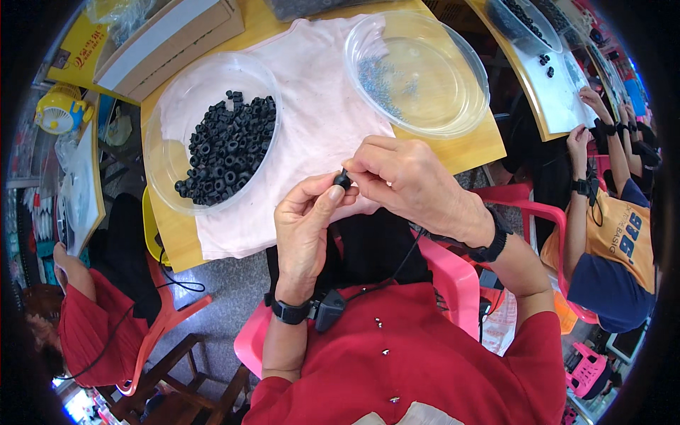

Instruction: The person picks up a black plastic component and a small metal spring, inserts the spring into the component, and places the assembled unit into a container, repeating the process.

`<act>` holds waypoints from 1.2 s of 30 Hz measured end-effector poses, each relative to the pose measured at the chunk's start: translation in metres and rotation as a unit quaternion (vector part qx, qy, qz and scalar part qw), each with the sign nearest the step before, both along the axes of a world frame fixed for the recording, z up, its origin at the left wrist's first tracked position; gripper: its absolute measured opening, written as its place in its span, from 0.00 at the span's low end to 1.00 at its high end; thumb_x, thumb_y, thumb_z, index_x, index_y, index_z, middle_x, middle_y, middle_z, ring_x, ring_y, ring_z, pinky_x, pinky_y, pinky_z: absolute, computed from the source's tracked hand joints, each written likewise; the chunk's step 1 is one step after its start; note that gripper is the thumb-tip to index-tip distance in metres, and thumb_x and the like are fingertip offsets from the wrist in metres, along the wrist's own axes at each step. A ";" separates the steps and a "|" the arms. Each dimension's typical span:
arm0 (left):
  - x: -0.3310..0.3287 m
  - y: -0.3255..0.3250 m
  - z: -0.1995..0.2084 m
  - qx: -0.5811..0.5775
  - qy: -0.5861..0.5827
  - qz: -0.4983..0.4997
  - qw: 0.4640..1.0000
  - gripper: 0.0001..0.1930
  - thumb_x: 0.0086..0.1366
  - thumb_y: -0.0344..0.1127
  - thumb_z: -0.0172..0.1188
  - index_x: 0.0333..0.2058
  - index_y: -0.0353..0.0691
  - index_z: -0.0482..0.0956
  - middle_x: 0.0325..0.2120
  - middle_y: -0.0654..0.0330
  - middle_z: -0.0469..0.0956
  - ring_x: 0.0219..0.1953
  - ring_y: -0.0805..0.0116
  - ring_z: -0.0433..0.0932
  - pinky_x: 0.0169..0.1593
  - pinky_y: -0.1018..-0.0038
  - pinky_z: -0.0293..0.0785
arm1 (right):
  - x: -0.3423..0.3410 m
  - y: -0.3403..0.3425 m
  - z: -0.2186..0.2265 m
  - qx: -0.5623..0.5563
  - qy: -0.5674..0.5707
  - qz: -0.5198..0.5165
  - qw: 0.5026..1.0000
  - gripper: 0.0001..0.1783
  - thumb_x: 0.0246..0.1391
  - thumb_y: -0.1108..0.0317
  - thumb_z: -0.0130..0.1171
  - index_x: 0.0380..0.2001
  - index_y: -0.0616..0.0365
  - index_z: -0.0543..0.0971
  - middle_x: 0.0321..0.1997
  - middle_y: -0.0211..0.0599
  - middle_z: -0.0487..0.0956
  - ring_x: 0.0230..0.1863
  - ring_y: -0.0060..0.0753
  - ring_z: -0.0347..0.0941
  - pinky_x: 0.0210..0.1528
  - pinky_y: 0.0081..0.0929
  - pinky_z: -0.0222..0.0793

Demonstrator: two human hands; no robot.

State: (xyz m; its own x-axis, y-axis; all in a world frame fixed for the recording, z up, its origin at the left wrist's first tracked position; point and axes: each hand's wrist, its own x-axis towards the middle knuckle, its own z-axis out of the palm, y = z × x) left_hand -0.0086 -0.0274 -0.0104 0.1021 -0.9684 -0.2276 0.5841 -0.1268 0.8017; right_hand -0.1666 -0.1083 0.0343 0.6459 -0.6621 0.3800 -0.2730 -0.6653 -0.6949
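Between my two hands, over the near edge of the table, is a small black rubber-looking ring-shaped part (343, 180). My left hand (309, 205) pinches it between thumb and fingers. The fingertips of my right hand (397, 177) are pressed together at its upper side; whatever they hold there is too small to make out. To the left, a clear round tub (157, 170) contains a heap of similar black parts (230, 145). A second clear round tub (464, 106) at the upper right holds tiny pale blue pieces (379, 81).
Pink cloth (304, 92) covers much of the wooden table (474, 147). A cardboard box (170, 46) stands at the far left, a small yellow fan (62, 110) beyond. People sit on both sides, one in a red top (99, 333). I sit in a pink chair (450, 280).
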 end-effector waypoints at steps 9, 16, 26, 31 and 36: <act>-0.003 -0.001 0.000 -0.006 0.056 0.043 0.997 0.08 0.63 0.24 0.56 0.41 0.30 0.76 0.38 0.52 0.79 0.39 0.67 0.80 0.47 0.74 0.77 | 0.010 0.015 -0.008 0.008 -0.054 -0.067 0.996 0.07 0.45 0.74 0.58 0.26 0.65 0.71 0.25 0.44 0.71 0.28 0.49 0.71 0.29 0.38 0.67; -0.007 0.000 0.007 -0.019 0.082 0.043 0.996 0.08 0.63 0.24 0.56 0.41 0.31 0.77 0.39 0.53 0.79 0.41 0.67 0.79 0.49 0.72 0.75 | 0.013 0.019 -0.008 -0.019 -0.011 -0.072 0.997 0.08 0.43 0.74 0.57 0.28 0.64 0.71 0.27 0.43 0.70 0.32 0.46 0.70 0.34 0.36 0.67; -0.004 0.001 0.002 -0.003 0.057 0.045 0.997 0.08 0.63 0.24 0.57 0.41 0.31 0.77 0.38 0.54 0.79 0.38 0.71 0.79 0.45 0.76 0.77 | 0.015 0.024 -0.016 -0.066 0.003 -0.076 0.995 0.11 0.42 0.75 0.59 0.31 0.63 0.71 0.29 0.41 0.70 0.32 0.41 0.70 0.33 0.32 0.68; -0.002 -0.004 0.009 -0.057 -0.053 0.050 0.996 0.09 0.62 0.24 0.57 0.41 0.30 0.77 0.37 0.54 0.80 0.38 0.71 0.79 0.45 0.77 0.77 | 0.011 0.021 0.001 -0.128 0.029 -0.057 0.990 0.15 0.42 0.75 0.62 0.35 0.63 0.73 0.30 0.39 0.72 0.32 0.40 0.72 0.34 0.31 0.70; 0.000 -0.006 0.012 -0.070 -0.124 0.035 0.989 0.07 0.62 0.24 0.58 0.38 0.29 0.78 0.34 0.54 0.80 0.36 0.71 0.80 0.43 0.77 0.76 | 0.010 0.024 0.004 -0.144 0.034 -0.056 0.987 0.15 0.42 0.74 0.63 0.35 0.62 0.73 0.30 0.39 0.71 0.33 0.41 0.72 0.34 0.31 0.70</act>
